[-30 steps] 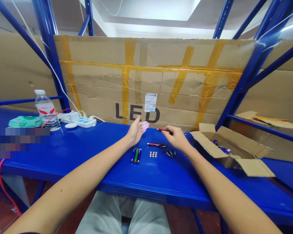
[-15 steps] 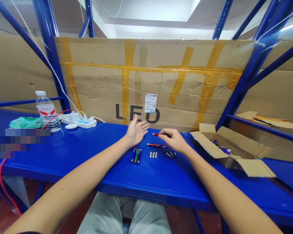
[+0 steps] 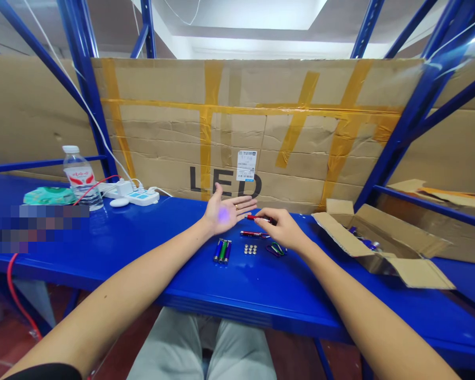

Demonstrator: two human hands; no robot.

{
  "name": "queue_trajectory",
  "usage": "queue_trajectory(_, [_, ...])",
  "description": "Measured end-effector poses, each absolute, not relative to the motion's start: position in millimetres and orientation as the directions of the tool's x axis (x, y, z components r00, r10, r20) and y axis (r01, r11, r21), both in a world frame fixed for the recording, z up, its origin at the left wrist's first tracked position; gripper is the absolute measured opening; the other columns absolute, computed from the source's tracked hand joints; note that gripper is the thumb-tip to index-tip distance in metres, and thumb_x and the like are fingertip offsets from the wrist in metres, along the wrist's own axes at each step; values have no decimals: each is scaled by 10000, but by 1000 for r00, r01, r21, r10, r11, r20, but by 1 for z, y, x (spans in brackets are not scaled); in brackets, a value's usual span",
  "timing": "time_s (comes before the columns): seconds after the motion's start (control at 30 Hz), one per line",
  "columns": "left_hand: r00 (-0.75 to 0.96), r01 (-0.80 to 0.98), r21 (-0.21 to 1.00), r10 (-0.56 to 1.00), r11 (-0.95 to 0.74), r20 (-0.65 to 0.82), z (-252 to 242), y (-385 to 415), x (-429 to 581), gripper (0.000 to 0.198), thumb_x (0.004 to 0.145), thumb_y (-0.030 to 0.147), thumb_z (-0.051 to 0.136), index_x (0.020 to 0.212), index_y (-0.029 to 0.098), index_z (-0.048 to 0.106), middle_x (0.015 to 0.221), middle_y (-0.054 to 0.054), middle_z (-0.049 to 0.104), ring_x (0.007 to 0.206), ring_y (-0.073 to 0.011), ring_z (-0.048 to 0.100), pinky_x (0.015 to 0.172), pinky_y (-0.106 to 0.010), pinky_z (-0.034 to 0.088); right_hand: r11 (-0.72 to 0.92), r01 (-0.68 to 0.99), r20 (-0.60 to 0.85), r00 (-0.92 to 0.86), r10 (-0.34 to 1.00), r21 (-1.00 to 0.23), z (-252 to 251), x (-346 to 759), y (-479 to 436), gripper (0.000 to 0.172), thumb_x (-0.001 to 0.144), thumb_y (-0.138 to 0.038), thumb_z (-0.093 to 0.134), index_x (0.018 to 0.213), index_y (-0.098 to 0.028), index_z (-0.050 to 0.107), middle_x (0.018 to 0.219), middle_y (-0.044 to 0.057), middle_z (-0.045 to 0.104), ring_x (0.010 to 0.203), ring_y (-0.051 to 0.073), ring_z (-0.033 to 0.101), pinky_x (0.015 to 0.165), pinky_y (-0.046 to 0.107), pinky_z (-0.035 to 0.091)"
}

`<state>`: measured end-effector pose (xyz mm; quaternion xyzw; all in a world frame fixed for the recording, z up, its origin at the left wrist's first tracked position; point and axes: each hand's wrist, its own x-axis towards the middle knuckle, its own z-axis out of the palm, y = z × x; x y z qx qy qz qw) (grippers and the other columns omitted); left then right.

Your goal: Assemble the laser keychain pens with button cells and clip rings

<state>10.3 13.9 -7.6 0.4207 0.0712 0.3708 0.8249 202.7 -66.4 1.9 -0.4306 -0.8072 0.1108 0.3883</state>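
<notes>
My left hand (image 3: pixel 226 212) is held up open, palm toward the right, with a violet spot of light on the palm. In my right hand (image 3: pixel 279 226) is a small red flashlight (image 3: pixel 253 217), gripped by the fingers and pointing left at that palm. Just below lies a second red flashlight (image 3: pixel 253 234) on the blue table. Several button cells (image 3: pixel 250 249) sit in neat rows in front of it. To their left stand side by side blue and green flashlights (image 3: pixel 222 252). Carabiner clips (image 3: pixel 276 249) in dark and green colours lie to the right, under my right wrist.
An open cardboard box (image 3: pixel 380 243) with blue and silver pieces stands at the right. At the left are a water bottle (image 3: pixel 81 179), a teal packet (image 3: pixel 49 196) and a white power strip (image 3: pixel 142 197). A large cardboard sheet (image 3: pixel 162 142) walls the back.
A violet light spot has appeared on my left palm. My left fingers have spread out further to the right, toward the red flashlight. The view has shifted slightly.
</notes>
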Motion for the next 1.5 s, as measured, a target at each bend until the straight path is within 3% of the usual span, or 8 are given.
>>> queue_trajectory(0.53, [722,-553,765,648,330,242,-10,15,11,996,829,794,209,1298,-27,523,1343,-288,527,1345,-368,417,1114,-474,299,614,621,522,-357,775,-488,-1,201,-66,255,879,-310,543,940,-151,733,709,25,675,572,122,482,575,260,342])
queue_trajectory(1.13, [737,-533,781,632,325,240,-10,14,9,874,890,705,195,1254,0,562,1354,-267,527,1311,-357,463,1111,-463,299,597,674,572,-305,761,-435,-1,203,-65,188,861,-303,528,811,-154,632,627,-12,585,545,111,449,549,249,340])
queue_trajectory(1.27, [730,-540,778,639,320,244,-11,14,10,849,892,696,201,1250,16,563,1328,-270,549,1279,-361,495,1093,-486,323,587,682,596,-270,756,-435,-3,202,-63,216,853,-289,520,698,-161,598,593,-1,578,548,122,466,550,258,349])
queue_trajectory(1.37, [728,-533,785,645,317,234,-12,15,10,840,892,696,205,1251,26,562,1317,-266,560,1261,-359,513,1077,-488,344,564,631,567,-229,791,-532,-4,202,-62,252,878,-327,498,709,-170,599,512,-9,541,484,129,482,516,266,370])
queue_trajectory(1.5, [728,-523,791,648,317,222,-12,16,11,834,895,695,212,1238,26,572,1308,-270,564,1245,-360,524,1053,-485,368,520,411,471,-221,854,-749,-7,202,-58,327,905,-473,473,890,-178,613,533,-23,529,424,128,510,444,261,426])
